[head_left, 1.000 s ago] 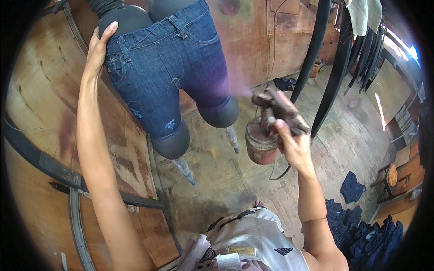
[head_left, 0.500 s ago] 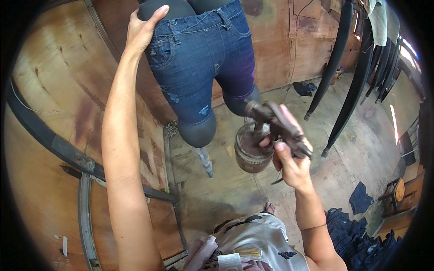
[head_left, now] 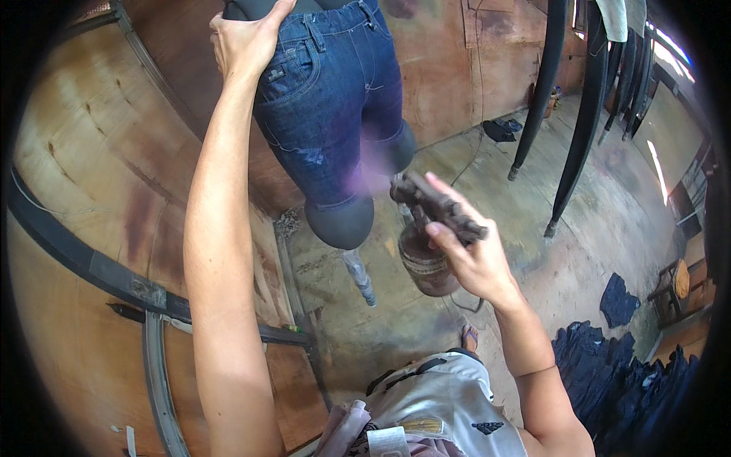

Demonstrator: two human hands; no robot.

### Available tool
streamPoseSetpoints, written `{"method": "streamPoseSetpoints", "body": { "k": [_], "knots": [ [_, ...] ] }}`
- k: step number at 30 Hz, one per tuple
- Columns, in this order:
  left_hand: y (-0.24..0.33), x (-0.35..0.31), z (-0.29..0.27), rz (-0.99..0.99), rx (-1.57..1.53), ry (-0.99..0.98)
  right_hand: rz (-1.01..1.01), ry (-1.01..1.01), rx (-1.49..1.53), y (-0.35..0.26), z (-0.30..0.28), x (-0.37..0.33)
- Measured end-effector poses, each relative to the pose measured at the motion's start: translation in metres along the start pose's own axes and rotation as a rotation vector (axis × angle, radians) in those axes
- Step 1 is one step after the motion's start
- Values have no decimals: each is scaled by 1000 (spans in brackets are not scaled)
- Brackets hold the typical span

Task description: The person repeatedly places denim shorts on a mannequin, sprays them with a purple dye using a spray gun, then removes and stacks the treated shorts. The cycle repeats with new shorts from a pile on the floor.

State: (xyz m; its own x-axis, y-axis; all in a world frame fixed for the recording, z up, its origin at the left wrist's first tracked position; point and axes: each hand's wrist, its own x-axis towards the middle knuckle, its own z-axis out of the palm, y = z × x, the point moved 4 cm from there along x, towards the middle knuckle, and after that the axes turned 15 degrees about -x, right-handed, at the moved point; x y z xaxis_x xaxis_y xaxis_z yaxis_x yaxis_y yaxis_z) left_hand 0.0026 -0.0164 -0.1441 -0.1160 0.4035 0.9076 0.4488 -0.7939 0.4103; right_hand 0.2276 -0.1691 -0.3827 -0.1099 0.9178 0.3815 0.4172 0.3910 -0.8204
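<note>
Spray gun (head_left: 430,204), gripped in right hand (head_left: 483,263), emits purple mist (head_left: 371,174) toward denim shorts (head_left: 339,95); left hand (head_left: 247,42) clasps mannequin (head_left: 340,222).

From my distant station, I see bare arms, with the left hand (head_left: 247,39) and right hand (head_left: 478,263) bare as well. A silvery-white garment (head_left: 449,385) with black marks at its far edge carries a dark emblem (head_left: 487,428) to the right and a yellowish patch (head_left: 420,426) left of it. Pale mauve cloth (head_left: 341,430) bunches near left; a strapped sandal (head_left: 470,332) shows beyond.
</note>
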Motion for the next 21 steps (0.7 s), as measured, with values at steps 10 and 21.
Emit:
{"method": "streamPoseSetpoints", "body": {
  "k": [10,21],
  "knots": [
    [-8,-7,1,-152,306,233,-48,22,67,-5,11,-5],
    [-106,44,-41,-248,-289,-212,280,-51,-51,61,9,-35]
  ]
}}
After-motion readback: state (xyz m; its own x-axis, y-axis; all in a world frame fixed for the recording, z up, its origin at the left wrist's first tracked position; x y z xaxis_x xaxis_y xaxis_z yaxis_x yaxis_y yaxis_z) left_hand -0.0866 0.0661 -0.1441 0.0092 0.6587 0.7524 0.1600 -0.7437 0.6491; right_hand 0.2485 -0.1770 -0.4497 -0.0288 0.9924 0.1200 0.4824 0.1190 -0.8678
